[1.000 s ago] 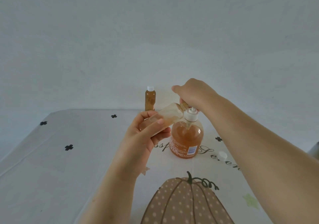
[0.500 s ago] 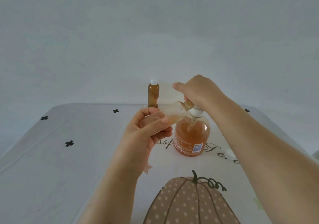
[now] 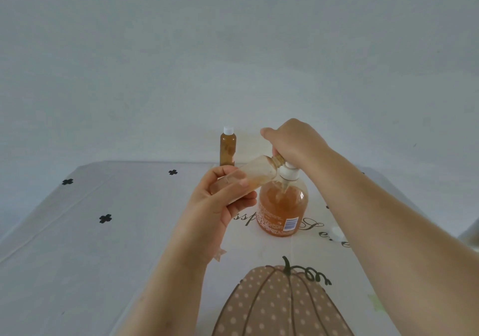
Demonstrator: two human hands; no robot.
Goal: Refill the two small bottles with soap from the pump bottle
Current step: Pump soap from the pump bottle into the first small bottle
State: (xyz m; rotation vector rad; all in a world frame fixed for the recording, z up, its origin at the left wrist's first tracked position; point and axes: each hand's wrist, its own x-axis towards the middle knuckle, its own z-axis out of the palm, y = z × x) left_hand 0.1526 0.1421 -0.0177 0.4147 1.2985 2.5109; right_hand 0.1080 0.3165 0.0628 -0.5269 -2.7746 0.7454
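The left hand (image 3: 220, 203) grips a tilted, partly filled small bottle (image 3: 255, 175), its mouth at the nozzle of the orange pump bottle (image 3: 282, 206) standing on the table (image 3: 103, 258). The right hand (image 3: 293, 141) curls over its top; the label (image 3: 290, 224) is too small to read.

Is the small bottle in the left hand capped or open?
Open: the held bottle shows a bare threaded neck by the pump.

A plain, pale grey-white wall (image 3: 233, 50) fills the upper half, lit softly and evenly. Below it the tabletop (image 3: 77, 258) carries a white cloth with fold creases, printed with small black clover marks (image 3: 105, 218), dark script lettering (image 3: 312, 225) and a large dotted brown pumpkin (image 3: 280, 307) at the near edge.
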